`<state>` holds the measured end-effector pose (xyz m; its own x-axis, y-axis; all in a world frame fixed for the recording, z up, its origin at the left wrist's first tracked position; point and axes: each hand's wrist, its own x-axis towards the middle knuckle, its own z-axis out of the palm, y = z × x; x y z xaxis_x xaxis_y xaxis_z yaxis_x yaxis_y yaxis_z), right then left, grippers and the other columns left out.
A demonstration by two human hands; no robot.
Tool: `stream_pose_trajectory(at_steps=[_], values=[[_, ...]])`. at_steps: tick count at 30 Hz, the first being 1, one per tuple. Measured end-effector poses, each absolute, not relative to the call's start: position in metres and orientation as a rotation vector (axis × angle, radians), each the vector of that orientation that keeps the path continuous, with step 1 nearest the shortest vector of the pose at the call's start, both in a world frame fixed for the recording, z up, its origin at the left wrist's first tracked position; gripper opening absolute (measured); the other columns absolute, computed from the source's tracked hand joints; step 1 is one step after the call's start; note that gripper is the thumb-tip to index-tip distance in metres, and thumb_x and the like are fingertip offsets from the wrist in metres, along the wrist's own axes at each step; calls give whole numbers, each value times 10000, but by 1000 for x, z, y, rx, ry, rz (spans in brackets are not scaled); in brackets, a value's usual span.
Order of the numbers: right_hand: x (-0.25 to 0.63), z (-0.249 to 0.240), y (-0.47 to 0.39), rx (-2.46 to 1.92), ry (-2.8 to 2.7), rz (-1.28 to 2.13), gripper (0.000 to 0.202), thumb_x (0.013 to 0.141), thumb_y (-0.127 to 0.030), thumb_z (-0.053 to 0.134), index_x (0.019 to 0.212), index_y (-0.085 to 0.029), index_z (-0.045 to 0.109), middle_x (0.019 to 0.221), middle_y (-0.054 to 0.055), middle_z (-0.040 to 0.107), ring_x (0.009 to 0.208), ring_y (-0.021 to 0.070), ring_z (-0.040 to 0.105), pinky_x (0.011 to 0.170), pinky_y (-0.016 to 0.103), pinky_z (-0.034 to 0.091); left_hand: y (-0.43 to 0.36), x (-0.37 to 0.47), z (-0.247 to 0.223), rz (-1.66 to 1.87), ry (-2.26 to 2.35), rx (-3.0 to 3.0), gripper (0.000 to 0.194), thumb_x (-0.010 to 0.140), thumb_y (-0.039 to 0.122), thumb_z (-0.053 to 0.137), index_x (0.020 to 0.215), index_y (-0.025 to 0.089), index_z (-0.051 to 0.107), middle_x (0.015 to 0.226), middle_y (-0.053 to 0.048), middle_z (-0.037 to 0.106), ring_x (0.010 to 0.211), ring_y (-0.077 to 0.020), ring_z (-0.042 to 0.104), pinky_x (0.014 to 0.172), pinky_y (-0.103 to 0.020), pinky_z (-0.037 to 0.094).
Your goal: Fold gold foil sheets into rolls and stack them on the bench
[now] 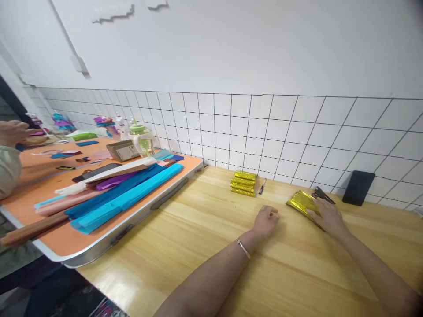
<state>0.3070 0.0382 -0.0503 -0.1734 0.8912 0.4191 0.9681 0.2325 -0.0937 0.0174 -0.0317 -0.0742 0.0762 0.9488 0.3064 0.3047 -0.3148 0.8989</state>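
Observation:
My right hand lies flat on a stack of shiny gold foil sheets, fingers stretched out across its right side. Just behind those fingers is a black stapler, partly hidden by them. To the left, my left hand rests on the wooden table with its fingers curled in. Nothing shows in it, and it is apart from the foil. Farther back sit several folded gold foil bundles in a row. Beside them lies a small thin tool with a dark handle, too small to name.
A black phone leans against the tiled wall. On the left, an orange table holds rolls of coloured crepe paper, a cardboard box and a green-lidded bottle. Another person's hand is at the far left.

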Motion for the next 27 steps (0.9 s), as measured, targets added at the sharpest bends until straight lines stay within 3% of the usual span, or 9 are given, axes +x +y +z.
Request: stream_pose_trajectory(at_steps=[5,9,15,20,27], values=[[331,-96,39,-1836,-2207,-228,678,826,-625,292,1366,-224,380,1408,87,405,1279,339,340,975,497,299,-34,18,-73,1204,1256,1775,207,804,257,538,987,190,608,1028,-47,563,894,-153,539,849,-288,436],[333,-105,39,-1794,-2199,-270,635,845,-590,286,1344,-218,414,1382,97,438,1246,327,381,965,482,302,-34,18,-72,1180,1262,1819,195,796,253,545,968,192,612,1014,-43,566,899,-157,533,842,-287,437],[337,-95,37,-1681,-2131,-236,469,821,-547,381,1063,-215,606,1104,102,625,1007,301,533,820,421,383,-36,17,-71,1163,1266,1837,184,797,228,540,961,186,611,1028,-45,563,898,-150,533,826,-278,442],[336,-88,35,-1615,-2129,-150,339,780,-518,463,752,-209,598,782,66,642,770,245,551,685,353,392,-38,16,-71,1175,1266,1819,168,789,211,542,937,180,616,1002,-44,572,882,-141,540,804,-263,449],[330,-75,24,-1522,-1922,-232,325,805,-500,427,766,-215,578,778,43,625,767,229,545,703,341,388,-36,16,-72,1189,1288,1740,156,805,227,521,900,184,637,938,-34,609,845,-140,558,796,-272,455]])
